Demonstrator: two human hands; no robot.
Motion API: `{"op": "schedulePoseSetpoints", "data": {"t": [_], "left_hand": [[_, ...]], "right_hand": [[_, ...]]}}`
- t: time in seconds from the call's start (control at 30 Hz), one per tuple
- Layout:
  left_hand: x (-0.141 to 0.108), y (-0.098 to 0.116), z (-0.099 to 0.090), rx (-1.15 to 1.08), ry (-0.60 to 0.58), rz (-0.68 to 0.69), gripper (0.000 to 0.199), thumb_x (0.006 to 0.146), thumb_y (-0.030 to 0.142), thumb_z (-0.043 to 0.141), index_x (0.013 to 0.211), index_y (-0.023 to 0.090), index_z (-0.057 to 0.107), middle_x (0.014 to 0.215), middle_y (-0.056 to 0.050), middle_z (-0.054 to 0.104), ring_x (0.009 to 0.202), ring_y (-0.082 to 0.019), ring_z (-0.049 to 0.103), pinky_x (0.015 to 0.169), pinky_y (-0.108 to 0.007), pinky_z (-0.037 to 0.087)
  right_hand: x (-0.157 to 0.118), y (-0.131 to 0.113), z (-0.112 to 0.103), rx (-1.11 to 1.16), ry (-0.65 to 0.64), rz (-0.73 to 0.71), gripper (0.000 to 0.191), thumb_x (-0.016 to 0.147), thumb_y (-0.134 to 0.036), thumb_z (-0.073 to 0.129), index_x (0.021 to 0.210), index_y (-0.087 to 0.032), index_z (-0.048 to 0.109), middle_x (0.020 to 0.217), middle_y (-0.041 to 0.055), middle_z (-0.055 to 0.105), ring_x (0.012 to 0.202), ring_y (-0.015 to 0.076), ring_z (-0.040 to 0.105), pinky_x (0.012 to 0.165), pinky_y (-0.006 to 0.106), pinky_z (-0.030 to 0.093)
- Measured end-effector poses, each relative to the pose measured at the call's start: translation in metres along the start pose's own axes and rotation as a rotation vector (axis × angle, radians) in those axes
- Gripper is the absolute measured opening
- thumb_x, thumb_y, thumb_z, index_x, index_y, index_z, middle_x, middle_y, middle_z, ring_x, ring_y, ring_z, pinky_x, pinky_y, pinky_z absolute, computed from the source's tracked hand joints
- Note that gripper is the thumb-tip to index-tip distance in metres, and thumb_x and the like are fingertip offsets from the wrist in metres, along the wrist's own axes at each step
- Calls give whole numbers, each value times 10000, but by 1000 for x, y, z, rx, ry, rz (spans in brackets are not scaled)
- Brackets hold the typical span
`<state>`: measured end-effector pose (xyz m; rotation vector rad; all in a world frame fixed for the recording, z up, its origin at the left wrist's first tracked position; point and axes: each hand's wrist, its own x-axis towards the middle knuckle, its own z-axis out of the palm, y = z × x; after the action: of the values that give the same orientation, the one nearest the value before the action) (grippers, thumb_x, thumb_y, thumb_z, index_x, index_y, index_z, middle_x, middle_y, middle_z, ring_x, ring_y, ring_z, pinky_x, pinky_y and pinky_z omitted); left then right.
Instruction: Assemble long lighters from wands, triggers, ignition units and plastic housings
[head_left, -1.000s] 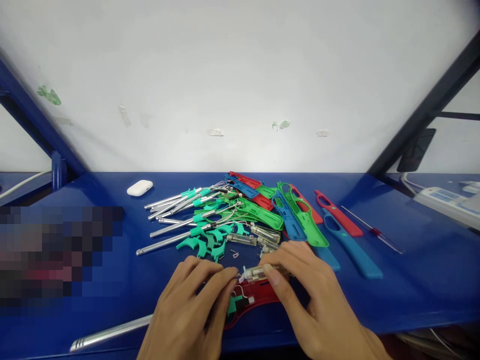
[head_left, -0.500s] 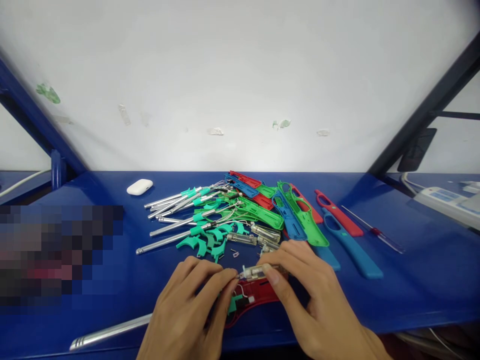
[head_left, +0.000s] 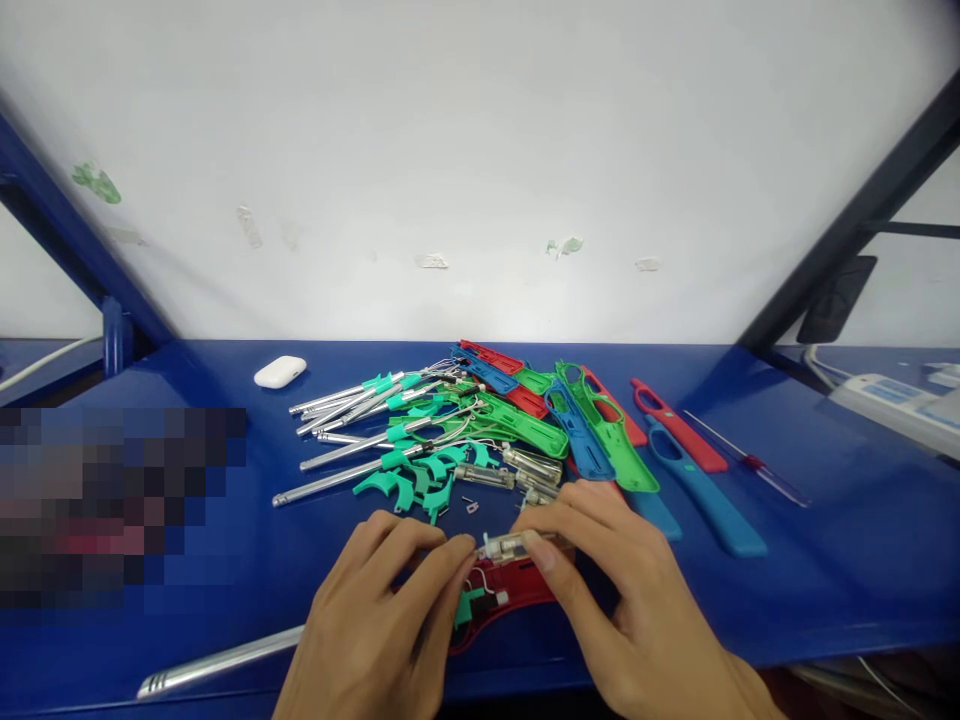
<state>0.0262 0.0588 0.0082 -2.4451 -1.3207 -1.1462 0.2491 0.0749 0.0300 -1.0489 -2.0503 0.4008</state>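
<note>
Near the table's front edge lies a red handle shell (head_left: 525, 586) with a green trigger piece (head_left: 466, 606) and a black part with a white end in it. My right hand (head_left: 630, 590) grips a clear fuel capsule (head_left: 507, 546) between thumb and fingers, just above the shell. My left hand (head_left: 382, 610) is pinched at the capsule's white nozzle end; what its fingertips hold is too small to name. A silver metal tube (head_left: 221, 662) sticks out to the left from beneath my left hand.
Behind my hands are metal tubes with wires (head_left: 330, 483), green triggers (head_left: 386, 485), clear capsules (head_left: 484, 477) and coloured shells (head_left: 630, 450). A screwdriver (head_left: 757, 465) lies right, a white case (head_left: 280, 372) back left, a power strip (head_left: 892, 405) far right.
</note>
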Motion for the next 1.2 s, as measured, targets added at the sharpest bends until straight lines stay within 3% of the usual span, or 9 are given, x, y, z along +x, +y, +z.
{"op": "schedulePoseSetpoints", "data": {"t": [0.43, 0.57, 0.73, 0.97, 1.2], "left_hand": [[-2, -1, -2, 33, -28, 69, 315, 972, 18, 534, 1181, 204, 678, 969, -27, 687, 851, -165, 563, 773, -296, 532], [-3, 1, -1, 20, 21, 30, 252, 998, 81, 588, 1202, 207, 664, 1010, -20, 701, 916, -155, 586, 861, -287, 520], [-1, 4, -1, -10, 13, 2, 189, 1012, 82, 578, 1114, 223, 650, 979, 8, 711, 912, -136, 600, 865, -261, 503], [1, 1, 1, -17, 79, 79, 212, 1005, 28, 542, 1087, 173, 674, 980, -14, 700, 922, -138, 564, 886, -252, 476], [-6, -2, 1, -17, 24, 100, 249, 988, 2, 586, 1172, 150, 664, 1055, -46, 685, 1002, -154, 544, 926, -284, 477]], "right_hand": [[1, 0, 0, -8, 9, -38, 148, 1057, -197, 535, 1026, -272, 659, 912, -11, 665, 862, 160, 614, 785, 320, 516], [1, 0, 0, -6, 40, -39, 147, 1054, -194, 537, 1025, -263, 664, 905, -12, 671, 849, 157, 608, 778, 318, 510], [1, 1, 1, -3, 41, -44, 155, 1049, -175, 546, 1043, -263, 673, 922, -8, 677, 865, 162, 621, 784, 322, 514], [1, 1, 0, -6, 41, -87, 162, 1044, -172, 555, 1070, -259, 688, 902, -10, 663, 849, 151, 617, 772, 306, 517], [0, 0, -1, -4, 27, -96, 175, 1054, -174, 540, 1073, -256, 694, 883, 0, 644, 836, 158, 603, 762, 322, 504]]}}
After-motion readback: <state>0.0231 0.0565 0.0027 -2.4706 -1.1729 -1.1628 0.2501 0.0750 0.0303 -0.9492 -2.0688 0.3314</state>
